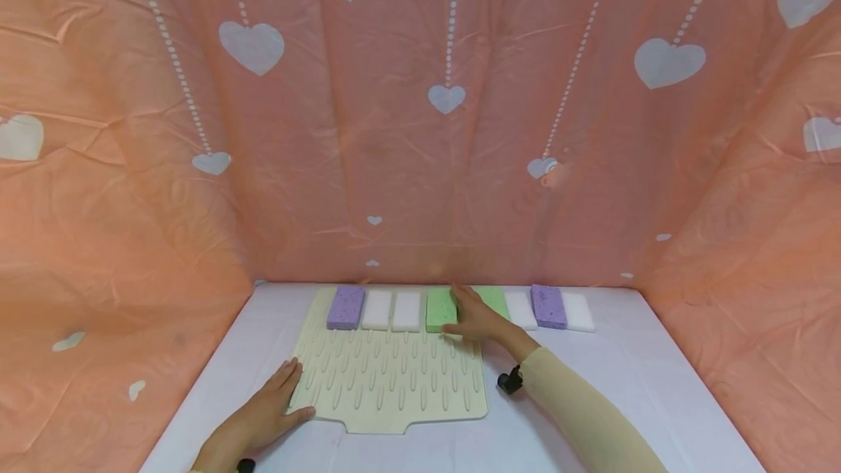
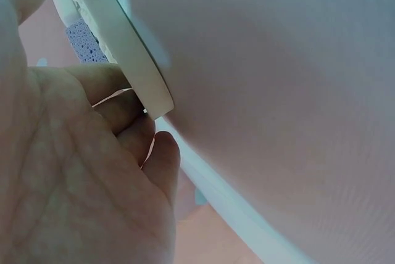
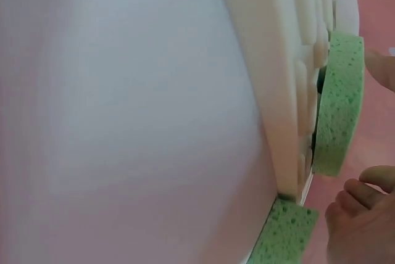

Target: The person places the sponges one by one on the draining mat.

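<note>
Where the right hand [image 1: 476, 320] covers it, second green sponge [image 1: 493, 299] half hidden.

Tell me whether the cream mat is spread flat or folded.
Spread flat: the cream mat lies fully open on the table, left hand resting on its corner.

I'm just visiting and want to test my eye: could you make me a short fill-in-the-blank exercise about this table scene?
1. The right hand touches a ___ rectangular sponge.
2. The left hand rests flat on the ___ corner of the cream ribbed rubber mat.
3. The sponge at the row's left end, a rectangular block, is ___.

Missing words: green; near-left; purple
</note>
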`<state>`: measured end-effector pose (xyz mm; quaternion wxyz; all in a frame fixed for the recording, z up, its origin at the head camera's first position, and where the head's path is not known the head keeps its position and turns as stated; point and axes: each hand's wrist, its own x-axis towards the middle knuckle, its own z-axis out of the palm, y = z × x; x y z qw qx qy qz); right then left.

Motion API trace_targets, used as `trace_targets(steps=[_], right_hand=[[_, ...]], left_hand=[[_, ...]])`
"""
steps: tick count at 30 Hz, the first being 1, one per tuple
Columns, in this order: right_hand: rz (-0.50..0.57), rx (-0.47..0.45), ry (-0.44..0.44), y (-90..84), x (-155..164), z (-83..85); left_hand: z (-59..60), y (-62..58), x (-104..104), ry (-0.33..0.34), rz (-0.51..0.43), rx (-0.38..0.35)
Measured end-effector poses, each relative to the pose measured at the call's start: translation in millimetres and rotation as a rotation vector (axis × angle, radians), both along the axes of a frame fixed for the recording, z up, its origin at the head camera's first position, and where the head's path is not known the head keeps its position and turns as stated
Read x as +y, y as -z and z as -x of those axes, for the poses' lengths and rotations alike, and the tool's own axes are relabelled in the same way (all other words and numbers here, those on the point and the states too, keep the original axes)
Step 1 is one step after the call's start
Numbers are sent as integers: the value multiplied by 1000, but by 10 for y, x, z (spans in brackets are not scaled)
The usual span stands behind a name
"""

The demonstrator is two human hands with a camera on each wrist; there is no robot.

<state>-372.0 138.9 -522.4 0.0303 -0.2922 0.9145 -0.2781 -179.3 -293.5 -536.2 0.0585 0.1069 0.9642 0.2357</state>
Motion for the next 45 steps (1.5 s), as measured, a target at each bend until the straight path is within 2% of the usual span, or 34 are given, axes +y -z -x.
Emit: trace_targets(steps=[10, 16, 23, 31, 39, 45], right_hand=[[129, -32, 59, -49, 336, -146], [114, 4, 91, -14, 561, -247], [131, 14, 125, -26, 797, -349], [139, -33, 199, -12, 1088, -430], [144, 38, 221, 50, 1387, -516], [120, 83, 236, 110, 1653, -561]], left_hand=[[-3, -15, 27, 8, 13, 17], [-26, 32, -16, 31, -7, 57], [-7, 1, -12, 18, 38, 25], [3, -16, -10, 13, 43, 16], [6, 25, -13, 23, 18, 43], [-15, 12, 14, 34, 6, 62]])
